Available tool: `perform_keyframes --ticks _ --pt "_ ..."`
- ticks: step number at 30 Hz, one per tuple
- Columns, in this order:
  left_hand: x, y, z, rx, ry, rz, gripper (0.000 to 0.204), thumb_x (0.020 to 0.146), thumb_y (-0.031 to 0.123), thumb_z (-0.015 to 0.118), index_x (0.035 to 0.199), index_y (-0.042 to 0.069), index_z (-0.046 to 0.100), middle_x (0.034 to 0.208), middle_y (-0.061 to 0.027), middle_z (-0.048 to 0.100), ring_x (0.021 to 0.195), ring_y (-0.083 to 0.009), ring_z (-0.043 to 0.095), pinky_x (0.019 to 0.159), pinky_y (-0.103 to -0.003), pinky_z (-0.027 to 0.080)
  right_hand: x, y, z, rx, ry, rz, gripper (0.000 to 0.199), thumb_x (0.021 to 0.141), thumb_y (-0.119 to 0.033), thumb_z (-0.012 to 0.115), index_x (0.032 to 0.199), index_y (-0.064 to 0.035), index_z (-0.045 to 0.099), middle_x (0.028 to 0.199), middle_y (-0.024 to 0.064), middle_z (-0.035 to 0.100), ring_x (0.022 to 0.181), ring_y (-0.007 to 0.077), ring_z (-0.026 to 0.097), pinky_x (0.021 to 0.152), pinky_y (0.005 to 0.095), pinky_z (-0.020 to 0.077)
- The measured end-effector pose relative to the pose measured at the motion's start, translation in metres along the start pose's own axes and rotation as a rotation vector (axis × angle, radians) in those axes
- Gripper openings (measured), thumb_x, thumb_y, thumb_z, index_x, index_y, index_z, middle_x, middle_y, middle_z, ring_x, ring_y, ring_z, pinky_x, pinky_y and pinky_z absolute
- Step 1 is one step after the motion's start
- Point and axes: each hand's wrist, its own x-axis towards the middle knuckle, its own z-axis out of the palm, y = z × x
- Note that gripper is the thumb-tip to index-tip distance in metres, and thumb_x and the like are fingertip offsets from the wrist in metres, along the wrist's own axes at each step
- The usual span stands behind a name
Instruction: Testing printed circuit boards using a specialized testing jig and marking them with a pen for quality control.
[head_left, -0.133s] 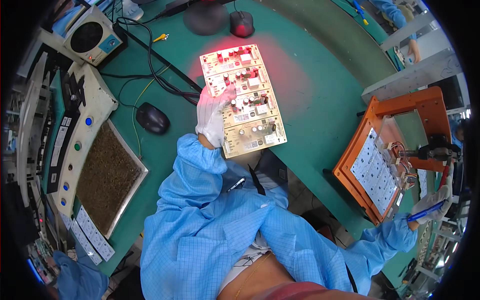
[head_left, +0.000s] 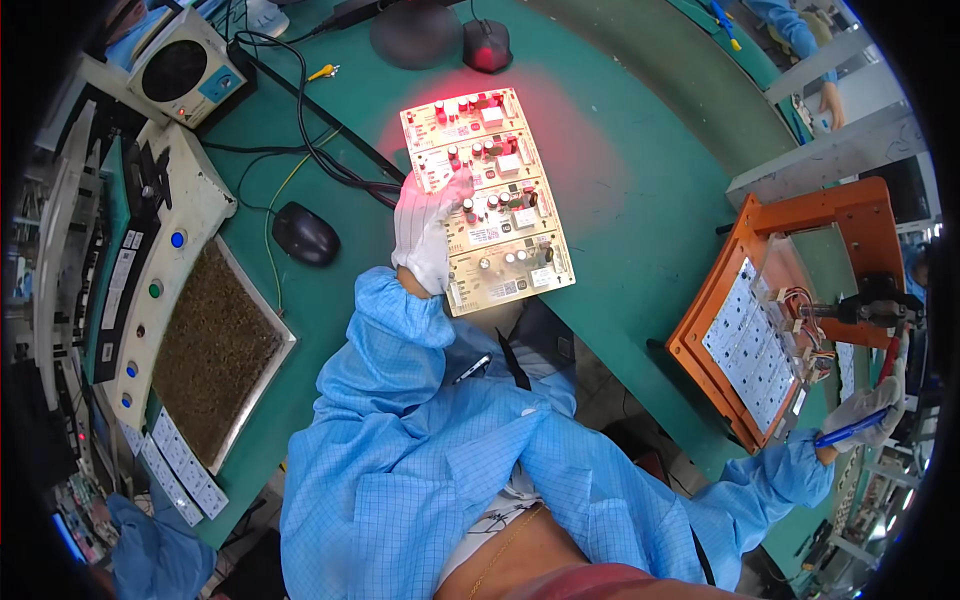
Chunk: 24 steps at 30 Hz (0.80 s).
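Note:
A cream circuit board panel, made of several joined boards with capacitors and white blocks, is held over the bench in red light. My left hand, in a white glove, grips its left edge, fingers over the boards. At the far right my gloved right hand holds a blue pen across the palm. Its fingers reach up round the red handle of a clamp on an orange test fixture. A white panel with dark marks lies in the fixture, beside wired connectors.
Left of my arm are a black mouse, a brown textured pad and a beige control box with buttons. Cables cross the green bench behind. Another mouse stands at the back. A co-worker's hand is far right.
The view has shifted very slightly. Both hands, the circuit board panel and the fixture otherwise look the same.

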Motion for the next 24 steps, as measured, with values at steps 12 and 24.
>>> perform_keyframes --ticks 12,24 --pt "0.059 0.018 -0.011 0.441 -0.064 0.318 0.027 0.081 0.008 0.060 0.105 -0.004 0.051 0.096 -0.0090 0.065 0.085 -0.0142 0.062 0.075 -0.026 0.050 -0.002 -0.028 0.023 -0.006 -0.039 -0.211 0.034 0.098 -0.013 0.033 0.117 0.0079 0.052 0.125 0.0247 0.051 0.117 0.0305 0.052 0.097 0.0371 0.0478" --pt "0.072 0.020 -0.010 0.561 -0.068 0.416 0.026 0.084 0.003 0.053 0.110 -0.005 0.053 0.114 -0.0155 0.060 0.106 -0.0233 0.057 0.092 -0.033 0.046 -0.006 -0.029 0.020 0.253 -0.088 0.034 0.037 0.095 -0.012 0.033 0.123 0.0084 0.047 0.134 0.0298 0.040 0.126 0.0374 0.042 0.107 0.0431 0.0376"
